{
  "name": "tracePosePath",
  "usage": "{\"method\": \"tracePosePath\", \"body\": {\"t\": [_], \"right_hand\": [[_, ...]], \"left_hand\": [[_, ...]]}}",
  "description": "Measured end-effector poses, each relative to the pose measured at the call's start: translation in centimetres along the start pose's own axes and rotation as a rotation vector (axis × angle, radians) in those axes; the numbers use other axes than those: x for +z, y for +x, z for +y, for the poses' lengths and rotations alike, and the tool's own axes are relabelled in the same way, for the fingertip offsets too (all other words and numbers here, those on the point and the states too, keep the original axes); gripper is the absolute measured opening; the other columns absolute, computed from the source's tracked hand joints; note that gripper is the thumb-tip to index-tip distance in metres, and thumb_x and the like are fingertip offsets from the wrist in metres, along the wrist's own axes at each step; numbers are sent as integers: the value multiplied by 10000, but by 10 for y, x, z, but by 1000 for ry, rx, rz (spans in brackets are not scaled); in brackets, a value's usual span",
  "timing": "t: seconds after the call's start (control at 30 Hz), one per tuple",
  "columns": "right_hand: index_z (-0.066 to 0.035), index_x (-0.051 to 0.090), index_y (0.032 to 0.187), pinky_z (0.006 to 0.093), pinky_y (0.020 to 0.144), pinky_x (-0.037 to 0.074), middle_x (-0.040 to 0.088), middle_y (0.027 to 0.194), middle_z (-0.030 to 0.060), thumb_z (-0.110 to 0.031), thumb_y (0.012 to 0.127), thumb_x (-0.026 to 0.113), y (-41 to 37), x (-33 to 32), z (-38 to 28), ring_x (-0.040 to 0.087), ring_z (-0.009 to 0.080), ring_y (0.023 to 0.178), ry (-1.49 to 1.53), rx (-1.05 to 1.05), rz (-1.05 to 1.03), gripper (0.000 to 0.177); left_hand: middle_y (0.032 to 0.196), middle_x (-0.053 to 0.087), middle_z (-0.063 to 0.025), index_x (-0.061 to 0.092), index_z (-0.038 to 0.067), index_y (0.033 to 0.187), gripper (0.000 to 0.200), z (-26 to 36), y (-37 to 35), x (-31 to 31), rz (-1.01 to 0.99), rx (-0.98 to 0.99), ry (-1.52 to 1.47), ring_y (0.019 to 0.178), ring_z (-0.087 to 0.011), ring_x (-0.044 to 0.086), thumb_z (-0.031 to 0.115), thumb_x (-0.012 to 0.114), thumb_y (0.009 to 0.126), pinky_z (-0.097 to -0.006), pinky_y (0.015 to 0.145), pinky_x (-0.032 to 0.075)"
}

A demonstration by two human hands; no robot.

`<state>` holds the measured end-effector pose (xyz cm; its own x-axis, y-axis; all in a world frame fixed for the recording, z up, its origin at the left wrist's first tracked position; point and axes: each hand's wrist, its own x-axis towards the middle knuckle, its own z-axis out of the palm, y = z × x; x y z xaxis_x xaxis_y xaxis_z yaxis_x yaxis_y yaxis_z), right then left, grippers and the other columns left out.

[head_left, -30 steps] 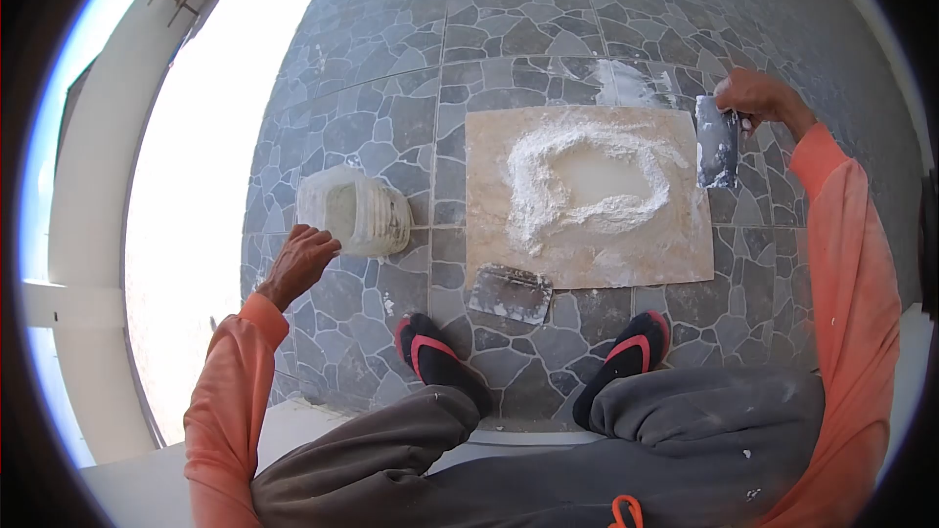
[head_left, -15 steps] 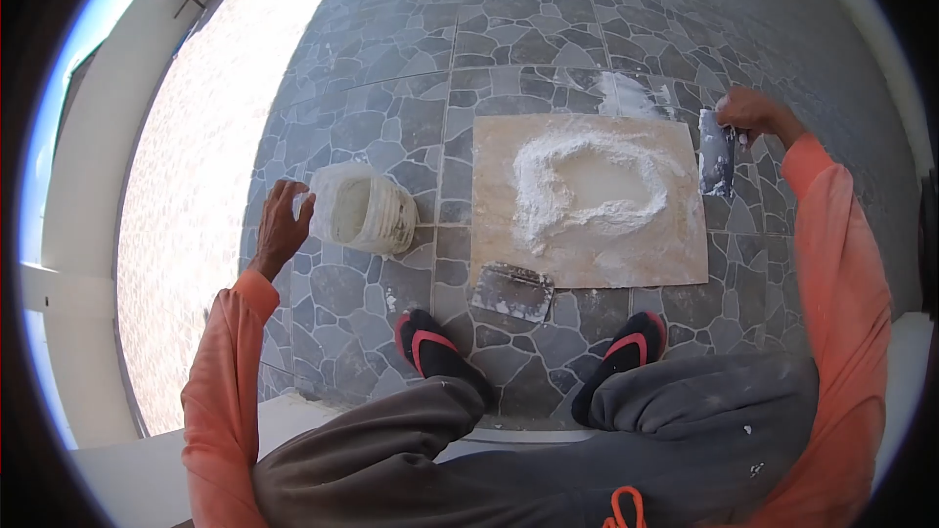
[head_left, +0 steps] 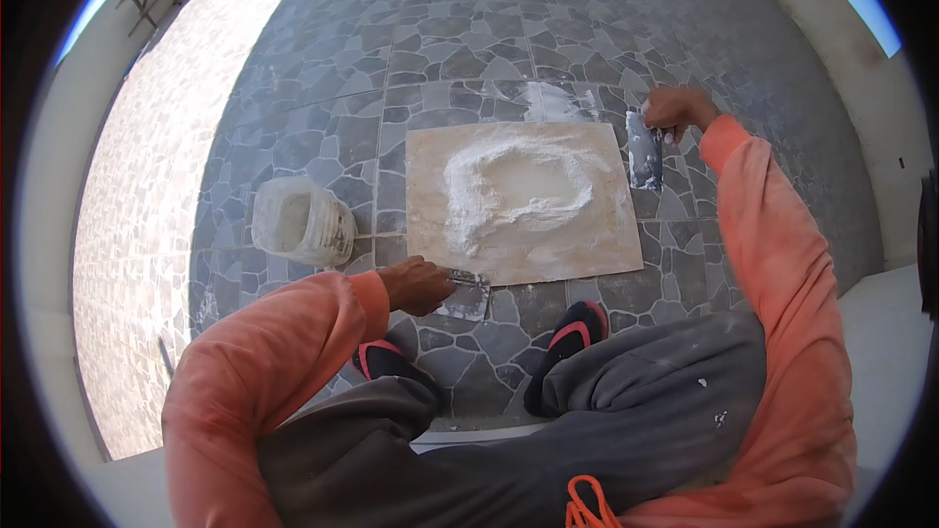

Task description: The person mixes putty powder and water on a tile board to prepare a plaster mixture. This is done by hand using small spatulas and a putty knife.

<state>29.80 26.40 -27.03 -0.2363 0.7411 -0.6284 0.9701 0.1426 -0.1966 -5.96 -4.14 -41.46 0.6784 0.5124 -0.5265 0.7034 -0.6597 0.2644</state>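
A tan board (head_left: 606, 259) lies on the stone-patterned floor, bearing a ring of white powder (head_left: 469, 205) around a pale wet pool (head_left: 528, 181). My right hand (head_left: 677, 110) is closed on a powder-smeared trowel (head_left: 646, 156), whose blade hangs down beside the board's right edge. My left hand (head_left: 418, 286) is at the handle of a second trowel (head_left: 469, 301) by the board's near left corner; its fingers look closed round the handle. Left of the board stands a whitish plastic bucket (head_left: 305, 222), its inside coated with pale residue.
White smears (head_left: 558, 103) mark the floor beyond the board. My feet in black and red footwear (head_left: 577, 332) are close to its near edge. Sunlit paving (head_left: 147, 196) lies at the left, and a wall (head_left: 812, 10) rises at the upper right.
My left hand has moved from beside the bucket to the near trowel and closed at its handle. My right hand still holds its trowel. The view has shifted to the right.
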Motion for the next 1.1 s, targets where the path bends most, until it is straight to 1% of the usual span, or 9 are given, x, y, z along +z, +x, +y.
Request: {"method": "tracePosePath", "body": {"t": [0.1,0.27,0.37,0.5,0.63,0.73,0.83,0.93,1.1], "right_hand": [[56,601,754,363,480,523,588,644,134,-66,750,490,1,10,14,607,236,538,-29,-23,-14,164],[43,558,791,377,542,592,619,706,147,-73,788,497,12,20,47,649,248,590,-77,-22,-32,132],[33,552,811,376,544,589,624,726,146,-76,811,490,17,23,54,649,246,594,-157,26,-10,125],[27,555,839,374,536,584,623,746,139,-90,850,500,12,21,61,645,244,593,-51,-27,-19,130],[25,556,867,370,533,583,606,730,123,-103,880,520,8,19,56,638,236,590,-80,19,-39,134],[21,554,879,372,537,585,594,725,115,-110,890,525,2,19,58,639,230,591,-72,11,47,135],[5,623,824,353,429,440,584,628,106,-72,733,521,17,21,63,581,219,524,-5,48,56,157],[8,631,830,355,424,434,586,633,110,-73,725,530,26,22,70,576,217,517,4,-12,50,166],[-14,605,728,353,405,358,513,602,67,-64,692,537,21,21,65,497,173,487,54,-26,57,91]], "left_hand": [[989,657,-206,622,21,1052,283,29,6,13,-188,0,-42,952,-384,652,240,621,872,-472,813,528],[933,686,-200,668,22,972,216,24,-4,22,-81,-23,-77,909,-375,668,164,586,833,-467,790,534],[1000,656,-204,626,23,1047,289,3,-8,16,-188,-87,-35,960,-381,647,264,599,890,-483,842,510],[1005,656,-199,629,20,1036,279,-23,-9,12,-273,-179,21,960,-381,646,258,590,895,-479,823,513],[897,696,-193,697,17,902,172,-34,-8,13,-85,-180,35,865,-357,681,123,589,822,-448,732,544],[964,669,-200,637,9,1009,274,-30,-3,4,-190,-167,14,934,-378,655,250,598,885,-480,814,518],[960,670,-199,634,9,1010,273,-18,-6,1,-191,-155,-19,921,-382,657,249,601,884,-482,813,517],[943,694,-188,690,33,926,181,-11,-10,11,-123,-123,-15,916,-352,675,161,594,841,-450,777,536],[965,687,-196,673,29,964,200,-9,-16,22,-139,-124,-20,930,-356,670,171,590,851,-455,794,531]]}}
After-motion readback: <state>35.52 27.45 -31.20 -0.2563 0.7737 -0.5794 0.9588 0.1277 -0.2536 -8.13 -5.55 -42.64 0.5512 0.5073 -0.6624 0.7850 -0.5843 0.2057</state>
